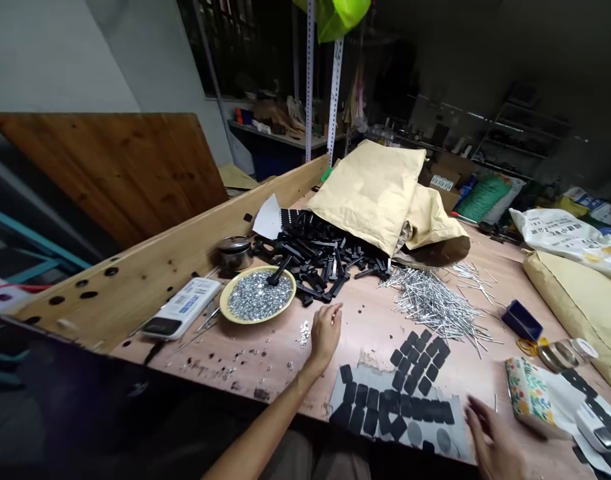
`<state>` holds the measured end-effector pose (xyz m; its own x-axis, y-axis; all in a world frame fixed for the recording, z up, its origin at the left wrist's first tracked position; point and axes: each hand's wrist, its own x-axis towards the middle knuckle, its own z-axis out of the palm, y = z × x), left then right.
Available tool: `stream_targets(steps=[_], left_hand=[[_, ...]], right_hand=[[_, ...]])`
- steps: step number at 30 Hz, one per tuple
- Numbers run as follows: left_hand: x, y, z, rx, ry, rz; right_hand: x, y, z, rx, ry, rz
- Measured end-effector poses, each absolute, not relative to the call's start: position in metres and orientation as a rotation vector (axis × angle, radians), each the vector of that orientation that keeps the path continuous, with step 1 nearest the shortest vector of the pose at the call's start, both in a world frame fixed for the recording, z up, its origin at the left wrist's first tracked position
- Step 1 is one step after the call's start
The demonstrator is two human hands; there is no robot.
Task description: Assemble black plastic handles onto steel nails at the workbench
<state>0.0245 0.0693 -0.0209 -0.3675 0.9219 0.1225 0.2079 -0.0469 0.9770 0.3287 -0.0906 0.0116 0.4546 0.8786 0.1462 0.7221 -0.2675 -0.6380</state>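
Observation:
My left hand reaches forward over the wooden bench, fingers loosely curled, fingertips near a pile of black plastic parts. It holds nothing I can make out. A small heap of silver nuts lies just left of it. My right hand hovers at the bench's near edge, fingers spread and blurred, beside a grey sheet covered with several black rectangular pads. A yellow bowl of small silver pieces stands to the far left.
A heap of thin metal pins lies mid-bench. Tan paper sacks spill the black parts. A white phone-like device, a steel tin, a blue tray, a floral box and more sacks surround the bench.

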Motion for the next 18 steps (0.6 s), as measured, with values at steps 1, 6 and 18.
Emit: stream_targets(steps=[1, 6, 18], left_hand=[[0.021, 0.082, -0.022, 1.217, 1.642, 1.489], [0.015, 0.119, -0.035, 1.174, 1.735, 1.547], [0.014, 0.126, -0.055, 1.213, 1.755, 1.56]], right_hand=[[0.306, -0.056, 0.018, -1.945, -1.465, 0.374], [0.177, 0.104, 0.024, -1.729, -1.912, 0.733], [0.091, 0.193, 0.01, -2.184, -2.284, 0.425]])
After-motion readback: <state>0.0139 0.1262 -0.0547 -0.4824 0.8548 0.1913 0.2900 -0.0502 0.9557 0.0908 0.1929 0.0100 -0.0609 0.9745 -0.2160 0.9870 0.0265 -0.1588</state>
